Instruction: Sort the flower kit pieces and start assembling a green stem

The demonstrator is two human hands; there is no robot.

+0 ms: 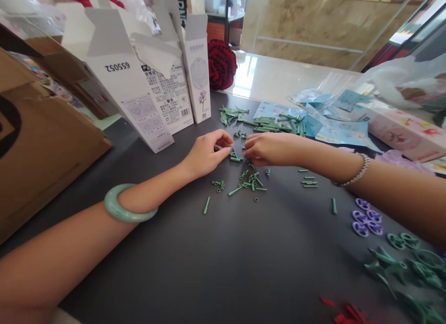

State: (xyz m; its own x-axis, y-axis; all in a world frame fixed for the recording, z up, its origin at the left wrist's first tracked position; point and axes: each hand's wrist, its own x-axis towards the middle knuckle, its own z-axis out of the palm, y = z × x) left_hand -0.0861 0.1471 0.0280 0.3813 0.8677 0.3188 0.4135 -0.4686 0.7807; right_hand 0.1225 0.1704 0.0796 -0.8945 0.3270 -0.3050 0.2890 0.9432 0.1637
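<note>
Two bare hands work fingertip to fingertip over a scatter of small green plastic building pieces (244, 180) on a dark grey worktop (223, 268). The left hand (204, 153), a pale green jade bangle (130, 204) on its wrist, comes in from the lower left with its fingers drawn narrow. The right hand (270, 148), below a beaded silver bracelet (358, 171), reaches across from the right, its fingers also curled narrow. The fingertips nearly meet above a few green pieces (235, 157), but whatever they pinch is too small and too hidden to make out. The close, fingertip-only grip keeps the work in plain view of the head-worn camera, with both forearms low over the worktop.

More loose pieces lie just below the hands, and a bundle of green plastic stems (275, 124) and moulded green leaves (230, 114) sits just beyond them. To the right are lilac petal pieces (365, 217), green sepal pieces (400, 263) and, at the lower edge, red pieces (348, 314). Blue printed sheets (343, 124) and a pink box (404, 133) lie farther back. Opened white cartons (118, 68), one with a flower picture (197, 68), stand at the far edge beside a brown cardboard box (38, 143), with a red bouquet (220, 64) behind them.
</note>
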